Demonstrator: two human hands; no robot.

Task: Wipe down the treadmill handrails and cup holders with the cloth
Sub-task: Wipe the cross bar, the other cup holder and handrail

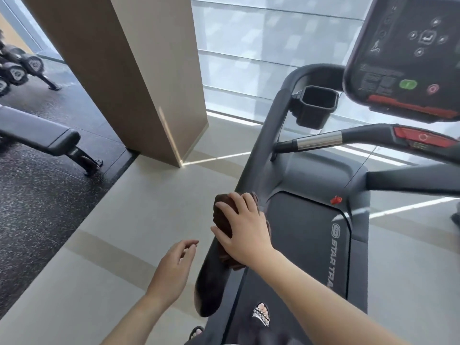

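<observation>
A dark brown cloth (222,217) lies wrapped over the treadmill's left handrail (263,148), a long dark grey bar running from the lower middle up to the console. My right hand (245,226) presses flat on the cloth, fingers spread around it and the rail. My left hand (175,267) hovers just left of the rail's near end, fingers loosely curled, holding nothing. A black square cup holder (314,105) hangs off the rail's upper end. A shorter grip with a silver sensor band (319,140) crosses below it.
The console (408,58) with green and red buttons hangs at the upper right. The treadmill belt (308,242) lies under my sandalled foot (261,314). A beige pillar (139,78) stands left of the machine, with a black bench (44,135) and dumbbells (17,68) further left.
</observation>
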